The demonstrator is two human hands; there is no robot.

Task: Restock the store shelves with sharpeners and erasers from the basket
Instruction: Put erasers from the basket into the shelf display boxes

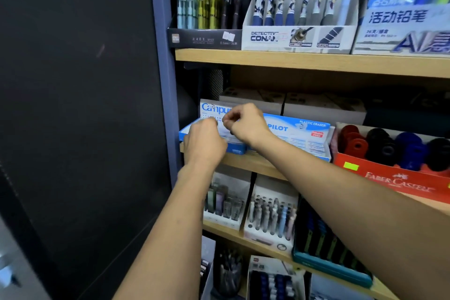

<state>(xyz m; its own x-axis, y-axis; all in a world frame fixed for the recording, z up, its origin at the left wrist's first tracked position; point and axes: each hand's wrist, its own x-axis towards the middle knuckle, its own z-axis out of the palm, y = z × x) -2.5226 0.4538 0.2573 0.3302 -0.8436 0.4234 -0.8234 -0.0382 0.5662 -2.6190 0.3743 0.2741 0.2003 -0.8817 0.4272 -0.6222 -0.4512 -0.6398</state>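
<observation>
Both hands at the middle shelf (243, 162). Left hand (204, 145) over the front of the Campus eraser box (211, 108), fingers curled out of sight, grip indeterminable. Right hand (246, 123), fingers curled together, contents unclear, before the Pilot plastic eraser box (299, 134). Faber-Castell sharpener box (399, 178) just right.

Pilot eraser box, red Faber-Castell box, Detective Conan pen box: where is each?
Pilot eraser box (295, 130): head view, blue printed lid.
Red Faber-Castell box (399, 181): head view, front panel.
Detective Conan pen box (297, 38): head view, front panel.
</observation>
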